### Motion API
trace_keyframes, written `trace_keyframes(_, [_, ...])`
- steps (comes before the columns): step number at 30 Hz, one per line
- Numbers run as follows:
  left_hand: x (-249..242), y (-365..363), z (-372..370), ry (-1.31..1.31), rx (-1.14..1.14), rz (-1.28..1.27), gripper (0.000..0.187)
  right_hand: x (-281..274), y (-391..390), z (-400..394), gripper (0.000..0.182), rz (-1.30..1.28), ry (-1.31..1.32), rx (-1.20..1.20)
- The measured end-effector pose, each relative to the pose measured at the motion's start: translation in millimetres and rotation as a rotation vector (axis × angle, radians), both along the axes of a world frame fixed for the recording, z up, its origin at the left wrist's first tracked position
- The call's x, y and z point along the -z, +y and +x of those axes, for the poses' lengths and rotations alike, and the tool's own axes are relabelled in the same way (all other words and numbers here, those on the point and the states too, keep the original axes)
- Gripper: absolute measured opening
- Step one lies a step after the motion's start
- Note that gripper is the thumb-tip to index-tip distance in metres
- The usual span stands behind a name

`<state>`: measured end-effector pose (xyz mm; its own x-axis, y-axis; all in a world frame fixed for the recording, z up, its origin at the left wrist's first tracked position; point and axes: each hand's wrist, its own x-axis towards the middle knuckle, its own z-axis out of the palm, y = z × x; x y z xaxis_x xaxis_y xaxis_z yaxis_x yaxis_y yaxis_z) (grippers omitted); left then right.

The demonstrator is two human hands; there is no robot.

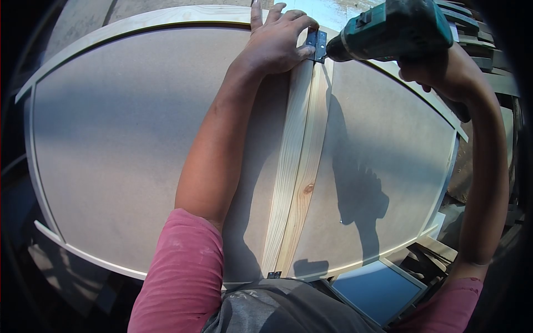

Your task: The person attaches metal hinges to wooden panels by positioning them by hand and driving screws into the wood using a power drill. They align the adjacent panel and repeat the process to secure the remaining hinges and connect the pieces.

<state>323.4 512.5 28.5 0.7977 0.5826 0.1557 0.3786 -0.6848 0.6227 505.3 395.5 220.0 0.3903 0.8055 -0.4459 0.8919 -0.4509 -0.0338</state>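
My right hand (444,75) is wrapped around the grip of a teal and black cordless drill (394,30). The drill points left, its tip at a dark metal hinge (317,45). My left hand (277,41) holds that hinge in place, thumb and index finger against its left side, the other fingers spread over the frame's far rail. The hinge lies across the far end of two pale wooden strips (302,150) placed side by side. These strips join two framed panels, a left panel (127,122) and a right panel (394,144). Whether the drill tip sits in a screw is too small to tell.
Another dark hinge (274,275) sits at the near end of the strips, close to my body. A blue-surfaced framed piece (377,291) lies below the right panel. Stacked wooden slats (469,33) stand at the far right. Shadows of my arm and the drill fall across the panels.
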Motion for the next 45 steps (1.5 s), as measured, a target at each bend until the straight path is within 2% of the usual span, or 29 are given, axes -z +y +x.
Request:
trace_keyframes(14, [-3,-5,-1,-0.017,-0.007,0.009,0.047,5,-1,2,0.022,0.028,0.009,-0.036])
trace_keyframes(19, [10,1,6,0.013,-0.007,-0.003,0.047,6,0,5,0.024,0.013,-0.001,-0.063])
trace_keyframes(38, [-4,-3,2,0.046,0.012,-0.046,0.043,8,4,0,0.022,-0.031,-0.049,-0.075])
trace_keyframes(39, [7,-1,4,0.046,0.014,-0.044,0.043,9,4,-1,0.023,-0.019,-0.042,-0.071])
trace_keyframes(41, [37,4,8,-0.036,-0.024,0.207,0.047,13,-2,1,0.024,-0.002,-0.038,-0.061])
trace_keyframes(43, [40,7,7,-0.045,-0.011,0.199,0.047,9,-13,7,0.032,0.121,0.081,-0.128])
trace_keyframes(44, [38,8,7,-0.047,-0.002,0.182,0.046,4,-19,-1,0.038,0.240,0.255,-0.220])
trace_keyframes(45, [37,9,6,-0.053,0.002,0.180,0.044,6,-33,0,0.038,0.297,0.162,-0.295])
